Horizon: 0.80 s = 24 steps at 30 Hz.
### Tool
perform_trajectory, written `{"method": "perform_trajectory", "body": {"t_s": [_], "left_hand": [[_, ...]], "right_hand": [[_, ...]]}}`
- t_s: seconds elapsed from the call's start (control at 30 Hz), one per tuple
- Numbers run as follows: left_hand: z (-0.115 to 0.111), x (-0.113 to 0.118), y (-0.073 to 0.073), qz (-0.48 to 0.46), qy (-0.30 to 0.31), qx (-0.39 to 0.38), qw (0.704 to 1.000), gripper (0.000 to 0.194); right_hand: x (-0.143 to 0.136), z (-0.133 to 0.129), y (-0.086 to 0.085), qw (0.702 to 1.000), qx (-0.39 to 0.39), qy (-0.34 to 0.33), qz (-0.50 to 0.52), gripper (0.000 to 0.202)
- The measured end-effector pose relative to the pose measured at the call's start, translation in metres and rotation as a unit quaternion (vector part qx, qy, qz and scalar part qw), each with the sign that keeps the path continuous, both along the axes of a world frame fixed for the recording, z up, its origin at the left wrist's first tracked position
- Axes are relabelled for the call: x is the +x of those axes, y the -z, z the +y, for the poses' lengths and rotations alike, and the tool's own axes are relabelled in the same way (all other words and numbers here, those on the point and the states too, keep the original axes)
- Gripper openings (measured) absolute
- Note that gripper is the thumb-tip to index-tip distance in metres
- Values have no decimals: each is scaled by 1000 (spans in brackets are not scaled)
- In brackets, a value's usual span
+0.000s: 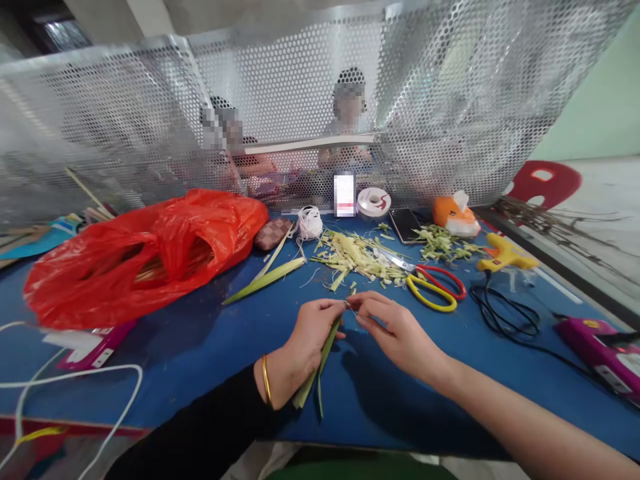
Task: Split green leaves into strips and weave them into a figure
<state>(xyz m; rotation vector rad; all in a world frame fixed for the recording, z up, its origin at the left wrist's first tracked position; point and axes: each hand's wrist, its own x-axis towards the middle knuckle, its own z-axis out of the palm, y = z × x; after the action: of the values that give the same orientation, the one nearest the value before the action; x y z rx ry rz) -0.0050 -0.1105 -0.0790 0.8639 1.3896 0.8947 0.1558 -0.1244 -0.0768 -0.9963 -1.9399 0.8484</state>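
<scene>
My left hand (pixel 307 337), with a gold bangle at its wrist, is closed around folded green leaf strips (pixel 327 353) that hang down toward the table's near edge. My right hand (pixel 397 330) pinches at the top end of the strips, close to the left fingertips. A thin thread or wire seems to lie between its fingers, too small to tell. Beyond the hands lie pale leaf scraps (pixel 353 253) and scissors (pixel 435 287) with red and yellow handles. A long green husk-like leaf (pixel 267 281) rests to the left, near a ball of white string (pixel 310 223).
A red plastic bag (pixel 150 247) fills the left of the blue table (pixel 200 363). To the right are a yellow glue gun (pixel 507 253), its black cord and a purple power strip (pixel 600 353). A phone (pixel 406 225) and tissue pack (pixel 456 215) lie behind. People sit beyond a perforated screen (pixel 300 80).
</scene>
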Motion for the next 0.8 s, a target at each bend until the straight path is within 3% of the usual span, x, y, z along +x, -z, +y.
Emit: {"method": "perform_trajectory", "body": {"t_s": [0.2, 0.47, 0.57, 0.67, 0.8], "left_hand": [[-17, 5, 9, 72, 35, 54, 995, 19], [-20, -2, 4, 147, 101, 33, 983, 30], [-18, -10, 4, 185, 104, 48, 976, 25], [-15, -18, 5, 276, 132, 131, 943, 14], [-14, -20, 4, 380, 203, 227, 873, 9]], "right_hand": [[7, -17, 12, 999, 11, -14, -36, 22], [9, -14, 25, 992, 6, 4, -127, 23], [11, -11, 27, 991, -5, 1, -131, 23], [12, -9, 27, 992, -21, 4, -123, 22], [14, -6, 28, 993, -31, 7, -114, 21]]}}
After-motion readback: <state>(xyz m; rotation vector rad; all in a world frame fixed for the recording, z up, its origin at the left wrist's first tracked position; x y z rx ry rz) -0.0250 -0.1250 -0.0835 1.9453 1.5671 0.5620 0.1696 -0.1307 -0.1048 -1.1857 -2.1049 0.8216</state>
